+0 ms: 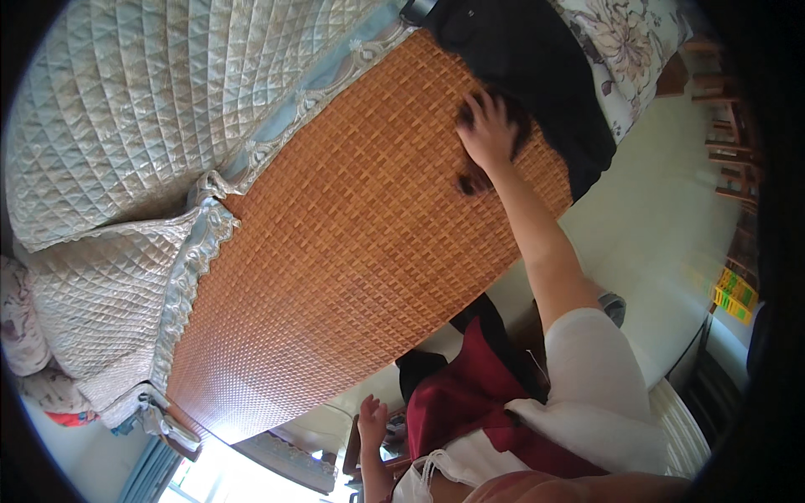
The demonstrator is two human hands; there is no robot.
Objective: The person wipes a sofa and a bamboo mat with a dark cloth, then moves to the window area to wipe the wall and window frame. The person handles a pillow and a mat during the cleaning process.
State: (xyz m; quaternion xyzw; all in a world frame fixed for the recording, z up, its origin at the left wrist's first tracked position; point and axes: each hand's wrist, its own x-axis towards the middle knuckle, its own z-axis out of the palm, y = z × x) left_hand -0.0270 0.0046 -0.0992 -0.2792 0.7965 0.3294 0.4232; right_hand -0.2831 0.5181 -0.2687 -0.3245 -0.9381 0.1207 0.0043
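My right hand lies palm down, fingers apart, over a dark reddish-brown soft item on a woven orange-brown mat. The item shows on both sides of the hand and is slightly blurred; whether the fingers grip it cannot be told. Just beyond is a black cloth garment, spread across the mat's far end. Near the bottom of the view my left hand is raised beside the mat's near edge, its fingers loosely bent and apart, with nothing visible in them.
A quilted pale bedspread with a lace ruffle borders the mat on the left. A floral pillow lies at the top right. Wooden chairs and a yellow-green plastic basket stand at the right. A wooden piece of furniture is near my left hand.
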